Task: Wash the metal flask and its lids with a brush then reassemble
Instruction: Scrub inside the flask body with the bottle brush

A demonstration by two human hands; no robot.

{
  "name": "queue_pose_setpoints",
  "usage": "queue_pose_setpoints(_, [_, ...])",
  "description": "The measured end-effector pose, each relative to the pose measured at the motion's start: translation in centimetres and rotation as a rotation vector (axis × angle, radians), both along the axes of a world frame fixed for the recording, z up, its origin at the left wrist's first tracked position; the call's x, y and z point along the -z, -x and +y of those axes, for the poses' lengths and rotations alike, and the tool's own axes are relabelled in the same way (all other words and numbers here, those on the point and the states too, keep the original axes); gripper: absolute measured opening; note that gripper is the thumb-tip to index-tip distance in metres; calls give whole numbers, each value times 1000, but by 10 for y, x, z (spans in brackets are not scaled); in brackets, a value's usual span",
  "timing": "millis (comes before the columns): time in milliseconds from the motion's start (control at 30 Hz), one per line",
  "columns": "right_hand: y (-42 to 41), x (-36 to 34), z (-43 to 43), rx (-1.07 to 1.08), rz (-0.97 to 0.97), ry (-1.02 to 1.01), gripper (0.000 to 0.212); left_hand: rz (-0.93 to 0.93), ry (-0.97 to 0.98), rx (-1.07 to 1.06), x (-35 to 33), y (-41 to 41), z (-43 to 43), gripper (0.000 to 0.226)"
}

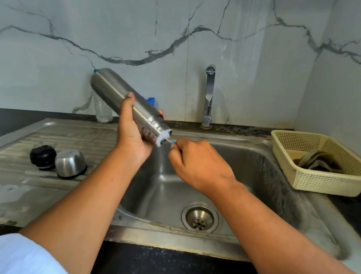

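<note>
Steel cylindrical flask (120, 96) tilted mouth-down over metal sink (258, 171), probably for drainage; left hand (132, 137) grips it, right hand (197, 160) pinches white-bristled brush (164, 137) pushed inside.

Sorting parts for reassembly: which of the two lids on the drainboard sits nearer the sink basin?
The shiny steel cup lid. The black stopper lies to its left, farther away.

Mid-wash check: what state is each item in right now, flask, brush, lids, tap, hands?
flask: open, tilted, mouth toward sink, gripped by left hand
brush: bristles in flask mouth, handle pinched by right hand
black lid: off, on drainboard
metal cap: off, mouth down beside black lid
tap: no water running
basket: holds a cloth
</note>
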State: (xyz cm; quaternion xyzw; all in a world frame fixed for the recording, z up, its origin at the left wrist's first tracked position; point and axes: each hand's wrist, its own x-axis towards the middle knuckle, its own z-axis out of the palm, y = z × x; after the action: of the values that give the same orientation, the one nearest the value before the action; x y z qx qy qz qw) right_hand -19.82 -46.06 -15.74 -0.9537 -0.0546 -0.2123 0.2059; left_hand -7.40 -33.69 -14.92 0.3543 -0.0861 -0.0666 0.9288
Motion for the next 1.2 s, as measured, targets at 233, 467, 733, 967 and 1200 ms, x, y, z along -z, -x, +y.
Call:
queue_pose_setpoints(233, [-3, 0, 10, -16, 36, -44, 26, 15, -42, 19, 12, 2, -5, 59])
queue_pose_setpoints(467, [0, -1, 5, -25, 44, -81, 30, 3, 12, 39, 4, 0, 0, 60])
queue_pose_setpoints(733, [-3, 2, -10, 220, -38, -30, 32, 52, -307, 81, 4, 10, -11, 64])
queue_pose_setpoints(967, [-5, 2, -8, 268, 1, 69, 33, 191, -119, 95, -10, 18, -14, 57])
queue_pose_setpoints(1200, [-1, 0, -6, 56, 61, 17, 36, 208, 42, -13, -6, -3, 12, 54])
